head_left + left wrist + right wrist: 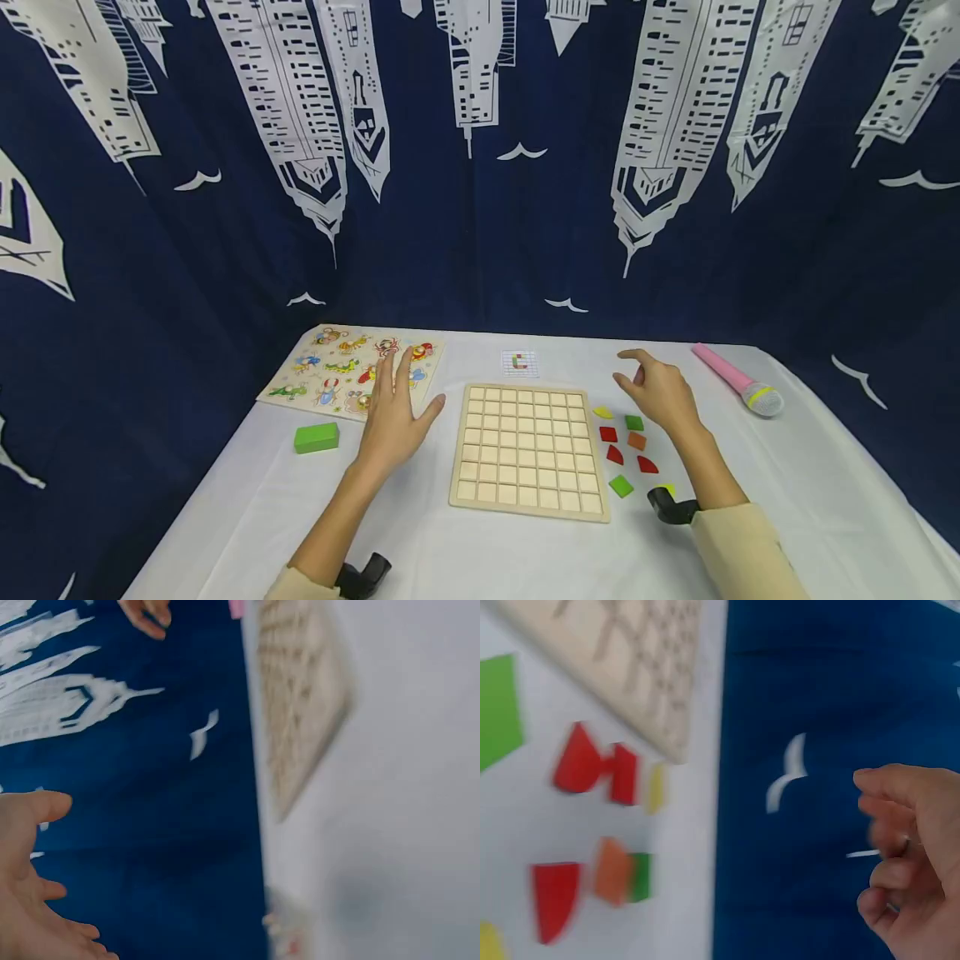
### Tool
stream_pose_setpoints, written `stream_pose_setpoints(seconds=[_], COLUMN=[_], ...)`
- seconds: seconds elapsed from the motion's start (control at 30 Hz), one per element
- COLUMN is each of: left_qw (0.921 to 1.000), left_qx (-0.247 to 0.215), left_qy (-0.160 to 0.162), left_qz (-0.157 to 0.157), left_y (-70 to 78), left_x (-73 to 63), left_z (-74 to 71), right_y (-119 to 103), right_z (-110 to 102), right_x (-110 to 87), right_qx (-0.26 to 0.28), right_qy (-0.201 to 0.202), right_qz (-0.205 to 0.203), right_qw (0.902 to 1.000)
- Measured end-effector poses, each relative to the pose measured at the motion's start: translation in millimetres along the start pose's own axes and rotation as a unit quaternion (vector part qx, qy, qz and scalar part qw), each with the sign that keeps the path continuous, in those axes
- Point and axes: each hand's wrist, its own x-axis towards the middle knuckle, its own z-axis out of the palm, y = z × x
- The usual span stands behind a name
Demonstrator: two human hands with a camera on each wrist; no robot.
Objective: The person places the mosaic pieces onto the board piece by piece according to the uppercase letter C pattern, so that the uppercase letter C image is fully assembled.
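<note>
My left hand (pixel 393 429) is raised over the table with its fingers stretched and thumb spread, holding nothing. It overlaps the right edge of a board printed with colourful insects (pixel 327 377). A green block (pixel 317 437) lies to its left. A wooden grid board (pixel 529 511) with pale square cells lies between my hands. My right hand (pixel 660 392) hovers with loosely bent fingers and nothing between them. Below it and beside the grid lie small flat pieces, among them a red square (pixel 608 434), an orange piece (pixel 637 442), a red quarter-round (pixel 647 465) and a green diamond (pixel 621 486).
Behind the grid lies a small pattern card (pixel 520 363). A pink toy microphone (pixel 738 379) rests at the back right. The white-covered table (pixel 405 542) meets a dark blue curtain (pixel 480 250) with white building prints. Black wrist mounts (pixel 363 575) sit at both sleeves.
</note>
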Motion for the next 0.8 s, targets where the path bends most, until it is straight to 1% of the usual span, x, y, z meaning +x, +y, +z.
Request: stream_pose_setpoints(seconds=[0.1, 0.17, 0.27, 0.33, 0.43, 0.5, 0.57, 0.67, 0.73, 0.8], left_qw=[0.9982, 0.9935, 0.9808, 0.9720, 0.9614, 0.9560, 0.9524, 0.9516, 0.9530, 0.9552], left_qx=[-0.055, -0.099, -0.152, -0.168, -0.171, -0.168, -0.157, -0.122, -0.101, -0.084], left_qy=[-0.023, -0.053, -0.117, -0.159, -0.212, -0.237, -0.256, -0.271, -0.272, -0.269], left_qz=[0.008, 0.019, 0.035, 0.041, 0.040, 0.044, 0.053, 0.077, 0.089, 0.091], left_y=[-6.6, -13.4, -25.0, -32.7, -42.9, -48.0, -51.6, -54.5, -54.6, -54.2], left_x=[-7.4, -12.5, -20.3, -25.4, -32.2, -36.0, -39.6, -44.1, -45.9, -47.0], left_z=[19.9, 31.7, 47.0, 56.2, 67.3, 73.0, 77.5, 83.3, 85.9, 87.7], right_y=[15, 24, 36, 43, 49, 51, 51, 52, 52, 53], right_z=[16, 26, 39, 46, 55, 59, 62, 63, 63, 62], right_x=[0.0, -1.8, -5.7, -8.3, -10.6, -10.9, -10.8, -10.6, -10.6, -10.4], right_qx=[0.020, 0.034, 0.057, 0.068, 0.079, 0.080, 0.078, 0.071, 0.067, 0.061], right_qy=[-0.050, -0.088, -0.133, -0.156, -0.177, -0.185, -0.193, -0.206, -0.210, -0.207], right_qz=[0.017, 0.026, 0.047, 0.061, 0.078, 0.082, 0.083, 0.087, 0.087, 0.090], right_qw=[0.9984, 0.9952, 0.9883, 0.9836, 0.9781, 0.9760, 0.9745, 0.9721, 0.9716, 0.9724])
